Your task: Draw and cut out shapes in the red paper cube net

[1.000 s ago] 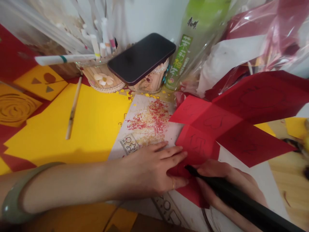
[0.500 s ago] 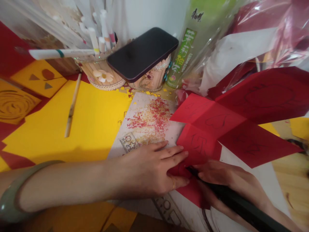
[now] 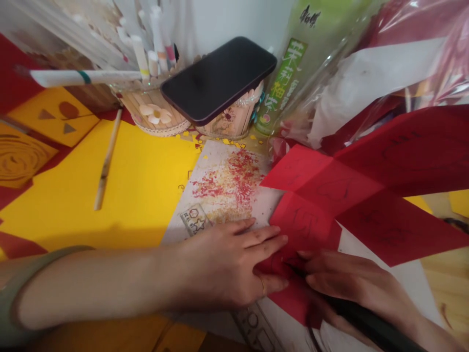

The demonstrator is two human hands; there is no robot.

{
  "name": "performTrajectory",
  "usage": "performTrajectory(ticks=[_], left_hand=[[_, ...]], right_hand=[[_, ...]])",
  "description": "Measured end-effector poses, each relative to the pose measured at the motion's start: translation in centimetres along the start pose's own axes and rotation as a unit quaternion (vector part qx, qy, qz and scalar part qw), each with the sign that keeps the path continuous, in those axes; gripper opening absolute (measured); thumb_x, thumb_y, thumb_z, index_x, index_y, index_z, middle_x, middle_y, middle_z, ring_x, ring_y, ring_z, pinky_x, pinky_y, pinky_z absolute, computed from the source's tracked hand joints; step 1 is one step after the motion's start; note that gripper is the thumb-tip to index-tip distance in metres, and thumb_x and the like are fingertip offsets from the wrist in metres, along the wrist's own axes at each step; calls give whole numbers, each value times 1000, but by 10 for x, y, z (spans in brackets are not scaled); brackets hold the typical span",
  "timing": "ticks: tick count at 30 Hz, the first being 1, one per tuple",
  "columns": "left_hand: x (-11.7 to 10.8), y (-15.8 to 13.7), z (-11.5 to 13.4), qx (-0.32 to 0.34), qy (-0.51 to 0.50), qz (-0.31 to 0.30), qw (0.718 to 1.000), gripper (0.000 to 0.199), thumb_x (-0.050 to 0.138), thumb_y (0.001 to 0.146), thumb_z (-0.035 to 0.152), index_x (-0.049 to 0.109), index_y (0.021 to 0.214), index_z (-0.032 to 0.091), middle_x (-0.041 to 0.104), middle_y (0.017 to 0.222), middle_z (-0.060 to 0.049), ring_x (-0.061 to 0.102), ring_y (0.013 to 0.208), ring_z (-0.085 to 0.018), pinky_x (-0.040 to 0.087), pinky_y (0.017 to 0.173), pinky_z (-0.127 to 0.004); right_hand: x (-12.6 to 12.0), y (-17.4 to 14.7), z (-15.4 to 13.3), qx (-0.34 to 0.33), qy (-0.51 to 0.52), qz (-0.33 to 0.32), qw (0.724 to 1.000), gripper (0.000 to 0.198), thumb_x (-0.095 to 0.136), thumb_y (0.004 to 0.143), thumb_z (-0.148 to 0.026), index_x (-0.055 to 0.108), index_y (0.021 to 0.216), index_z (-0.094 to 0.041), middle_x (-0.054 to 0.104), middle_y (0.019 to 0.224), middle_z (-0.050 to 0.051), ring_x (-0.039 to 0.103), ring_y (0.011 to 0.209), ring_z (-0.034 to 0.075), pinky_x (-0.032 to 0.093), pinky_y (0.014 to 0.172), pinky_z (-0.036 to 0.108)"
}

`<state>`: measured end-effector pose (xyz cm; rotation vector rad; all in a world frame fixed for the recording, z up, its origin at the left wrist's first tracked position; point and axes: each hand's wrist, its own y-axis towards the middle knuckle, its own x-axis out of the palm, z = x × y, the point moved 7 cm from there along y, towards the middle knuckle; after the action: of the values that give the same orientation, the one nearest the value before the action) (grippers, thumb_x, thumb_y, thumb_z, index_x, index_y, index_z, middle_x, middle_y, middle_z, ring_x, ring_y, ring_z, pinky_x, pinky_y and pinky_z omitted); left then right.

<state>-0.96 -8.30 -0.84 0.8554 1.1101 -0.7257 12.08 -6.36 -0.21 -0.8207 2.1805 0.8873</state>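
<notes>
A folded red paper [image 3: 311, 220] with dark drawn outlines, one of them a heart, lies in front of me, its upper panels raised off the surface. My left hand [image 3: 242, 261] rests flat on its lower left part, fingers spread, a thin ring on the thumb. In my right hand [image 3: 359, 278] is a dark pen-like tool [image 3: 361, 318], long and black-handled, its tip touching the red paper just right of my left thumb. A clear stencil ruler [image 3: 196, 221] passes under my left hand, both ends showing.
White paper [image 3: 220, 156] with red and gold specks lies beneath. Yellow paper [image 3: 146, 176] spreads left, a thin bamboo stick [image 3: 108, 161] on it. Behind stand flower-decorated holders [image 3: 154, 115] with markers, a phone [image 3: 220, 80] lying across them, a green bottle [image 3: 282, 83] and plastic-wrapped material [image 3: 351, 83].
My right hand and the tool tip have shifted slightly down and right along the red paper. The red paper also sits a little further right. My left hand stays nearly in place.
</notes>
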Motion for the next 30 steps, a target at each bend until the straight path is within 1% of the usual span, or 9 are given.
performTrajectory(ticks=[3,5,8,10,14,17,20,26,30], left_hand=[[-1,0,1,0,-5,3,1000,27,45,97,22,67,113,27,56,132,-16,53,123,-29,48,94,-43],[-1,0,1,-1,-7,5,1000,28,44,97,22,68,112,27,56,132,-15,54,123,-29,48,94,-43],[-2,0,0,-2,-5,8,1000,29,43,98,22,68,111,27,57,132,-14,55,122,-28,48,94,-42],[-3,1,0,-1,-3,8,1000,28,43,98,21,68,111,27,57,132,-14,55,122,-28,49,94,-42],[-2,1,-1,3,-3,1,1000,28,45,98,23,66,115,27,57,131,-15,55,122,-29,49,93,-41],[-1,1,-1,8,1,-2,1000,29,42,98,22,64,117,26,57,132,-15,54,123,-28,49,93,-40],[-1,0,-1,7,14,1,1000,30,40,98,21,63,118,22,57,131,-13,54,123,-27,48,94,-40],[-2,1,1,7,25,3,1000,29,42,97,19,63,116,18,59,129,-13,56,120,-26,48,94,-40],[-2,2,1,5,29,4,1000,29,44,96,19,63,119,18,59,130,-13,56,121,-26,47,96,-40]], right_hand=[[-1,0,3,9,-5,-5,1000,18,57,84,-11,54,92,-27,65,66,-3,70,66,14,58,64,21],[-2,0,5,8,-10,-13,1000,19,58,83,-11,54,93,-27,67,68,-2,70,67,14,58,63,21],[-2,2,2,-27,-14,-45,999,24,58,80,-6,54,95,-25,69,69,-1,71,63,14,59,63,20],[-3,2,1,-39,-15,-51,998,26,59,79,-5,54,95,-24,70,69,-1,71,62,13,59,64,19],[-7,0,7,-7,-11,-28,1000,27,61,78,-6,54,95,-26,72,72,0,73,68,14,59,63,17],[-4,-4,9,-21,-39,-56,997,27,66,73,-9,56,92,-25,73,73,0,73,63,15,60,59,16],[-5,-5,11,-23,-54,-63,996,27,66,72,-9,57,91,-25,74,73,0,73,63,15,60,59,16],[-2,-2,7,-9,6,-43,999,34,62,73,-3,52,96,-26,73,74,-3,73,66,13,60,70,17],[-2,-5,9,54,16,3,998,27,57,79,-5,55,92,-28,72,74,-3,73,68,14,60,74,22]])
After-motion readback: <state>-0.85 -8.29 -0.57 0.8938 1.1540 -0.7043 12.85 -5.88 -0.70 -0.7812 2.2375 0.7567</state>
